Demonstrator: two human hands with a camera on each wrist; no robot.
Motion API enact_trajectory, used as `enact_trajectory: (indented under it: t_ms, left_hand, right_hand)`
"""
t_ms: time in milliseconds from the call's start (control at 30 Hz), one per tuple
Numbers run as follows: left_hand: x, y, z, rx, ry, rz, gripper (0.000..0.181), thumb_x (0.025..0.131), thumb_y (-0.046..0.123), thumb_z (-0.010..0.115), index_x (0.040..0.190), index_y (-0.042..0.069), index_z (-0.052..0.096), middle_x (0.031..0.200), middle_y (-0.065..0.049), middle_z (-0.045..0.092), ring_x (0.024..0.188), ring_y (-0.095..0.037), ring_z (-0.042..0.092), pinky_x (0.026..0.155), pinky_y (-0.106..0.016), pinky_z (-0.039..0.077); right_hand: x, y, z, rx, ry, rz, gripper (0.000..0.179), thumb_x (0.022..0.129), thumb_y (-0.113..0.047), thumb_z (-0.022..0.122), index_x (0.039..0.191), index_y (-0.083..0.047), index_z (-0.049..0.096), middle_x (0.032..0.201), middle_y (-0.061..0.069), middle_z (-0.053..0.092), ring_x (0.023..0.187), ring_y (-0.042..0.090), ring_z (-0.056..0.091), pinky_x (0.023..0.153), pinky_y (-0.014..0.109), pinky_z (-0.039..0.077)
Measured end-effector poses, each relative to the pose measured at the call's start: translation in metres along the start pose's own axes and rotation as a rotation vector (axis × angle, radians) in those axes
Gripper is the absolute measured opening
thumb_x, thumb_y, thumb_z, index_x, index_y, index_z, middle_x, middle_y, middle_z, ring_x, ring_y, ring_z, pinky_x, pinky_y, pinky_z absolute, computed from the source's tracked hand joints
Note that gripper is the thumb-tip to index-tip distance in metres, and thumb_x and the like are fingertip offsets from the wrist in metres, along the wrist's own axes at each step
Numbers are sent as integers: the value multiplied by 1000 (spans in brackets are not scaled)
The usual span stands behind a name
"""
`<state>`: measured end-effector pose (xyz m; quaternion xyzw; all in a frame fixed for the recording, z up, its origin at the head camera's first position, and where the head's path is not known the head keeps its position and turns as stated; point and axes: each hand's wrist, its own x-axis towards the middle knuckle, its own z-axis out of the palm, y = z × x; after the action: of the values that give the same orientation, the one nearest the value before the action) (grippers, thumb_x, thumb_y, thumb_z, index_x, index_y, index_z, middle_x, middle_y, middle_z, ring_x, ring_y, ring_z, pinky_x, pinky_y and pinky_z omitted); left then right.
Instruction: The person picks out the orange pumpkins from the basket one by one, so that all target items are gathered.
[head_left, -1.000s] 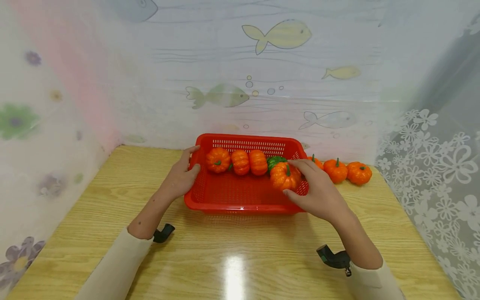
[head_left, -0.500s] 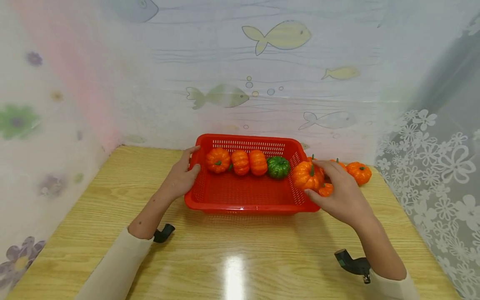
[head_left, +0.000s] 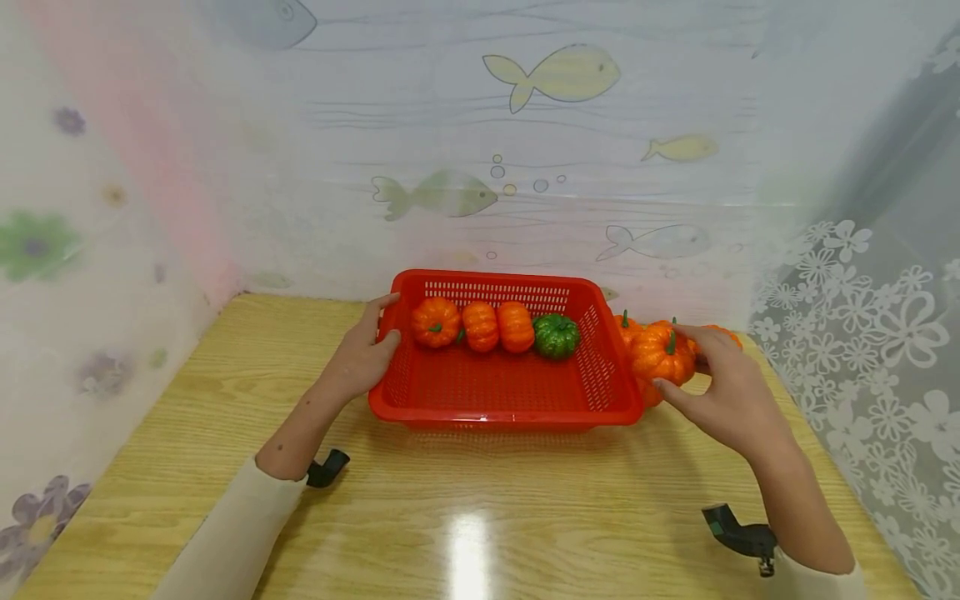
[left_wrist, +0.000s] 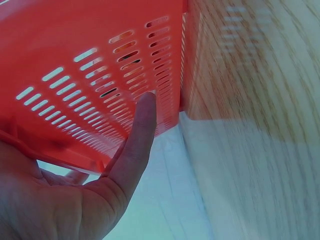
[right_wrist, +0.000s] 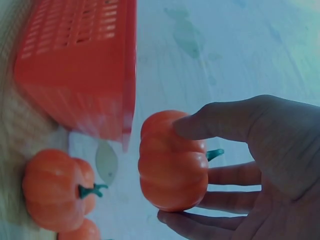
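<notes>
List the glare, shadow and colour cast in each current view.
Head: white glare on the table, faint shadow below the right hand; left wrist: bluish wall, left hand dim; right wrist: bluish cast overall, right hand shaded, fish print soft-edged.

I count one plastic basket [head_left: 506, 417], three orange pumpkins [head_left: 480, 326] and one green pumpkin [head_left: 557, 337] inside, at least four orange ones [head_left: 663, 358] beyond its right edge.
</notes>
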<state>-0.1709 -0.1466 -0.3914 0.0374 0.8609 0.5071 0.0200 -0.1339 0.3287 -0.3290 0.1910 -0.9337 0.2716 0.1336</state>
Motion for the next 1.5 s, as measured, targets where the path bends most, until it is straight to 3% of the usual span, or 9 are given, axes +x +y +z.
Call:
enact_trajectory:
  t_ms: [167, 267, 333, 400, 500, 567, 900, 1267, 1500]
  left_hand:
    - [-1, 0, 1, 3, 1, 0, 62, 112, 22, 42, 170, 20, 19, 151, -23, 48, 126, -41, 61, 96, -56, 60]
    - [-1, 0, 1, 6, -1, -1, 62, 112, 22, 42, 170, 20, 18, 151, -23, 48, 126, -41, 61, 96, -56, 60]
    - [-1, 0, 1, 6, -2, -1, 62, 112, 22, 42, 170, 20, 18, 151, -23, 48, 126, -41, 61, 96, -56, 60]
    - [-1, 0, 1, 5, -2, -1, 62, 112, 22, 43, 170, 20, 19, 151, -23, 48, 125, -41, 61, 95, -56, 60]
    - [-1, 0, 1, -2, -1, -1, 62, 112, 22, 43, 170, 20, 19, 150, -23, 49, 125, -41, 61, 95, -56, 60]
    - [-1, 1, 0, -6, -1, -2, 62, 112, 21, 43, 170, 20, 19, 149, -23, 49, 124, -41, 62, 94, -56, 61]
    - [-1, 0, 1, -3, 3, 11, 61, 112, 21, 42, 169, 19, 19, 148, -24, 50, 124, -41, 62, 96, -56, 60]
    - [-1, 1, -1, 0, 11, 10, 61, 113, 22, 42, 169, 21, 20, 148, -23, 51, 123, -41, 62, 97, -57, 59]
    - [-1, -1, 0, 3, 5, 11, 61, 113, 23, 42, 169, 20, 21, 145, -23, 52, 120, -40, 64, 96, -55, 60]
  right_hand:
    - [0, 19, -6, 7, 3, 19, 70, 85, -10, 88, 145, 7, 55, 136, 27, 58, 115, 45, 60, 88, -1, 42]
    - [1, 30, -9, -8, -12, 50, 72, 86, -12, 88, 145, 11, 53, 137, 32, 56, 113, 49, 61, 83, -1, 44]
    - [2, 37, -11, -6, -27, 64, 73, 87, -12, 88, 145, 13, 52, 138, 34, 55, 113, 52, 62, 85, 6, 52]
    - [3, 42, -12, -9, -40, 80, 73, 87, -12, 87, 145, 14, 51, 139, 36, 54, 112, 54, 63, 87, 26, 61]
    - [4, 50, -13, 4, -68, 114, 74, 88, -10, 86, 146, 16, 48, 141, 38, 52, 112, 58, 64, 90, 58, 57]
    - [5, 54, -13, 3, -92, 144, 76, 87, -10, 85, 147, 17, 46, 142, 40, 50, 111, 61, 63, 89, 64, 57]
    - [7, 80, -11, -47, -252, 242, 87, 88, -17, 85, 150, 21, 37, 143, 46, 44, 104, 59, 65, 80, 57, 62]
    - [6, 106, 3, -69, -285, 207, 79, 84, -12, 86, 142, 23, 45, 141, 46, 46, 118, 62, 53, 93, 70, 52]
    - [3, 113, 8, -101, -315, 234, 79, 84, -18, 87, 139, 21, 47, 131, 46, 48, 106, 54, 56, 86, 66, 54]
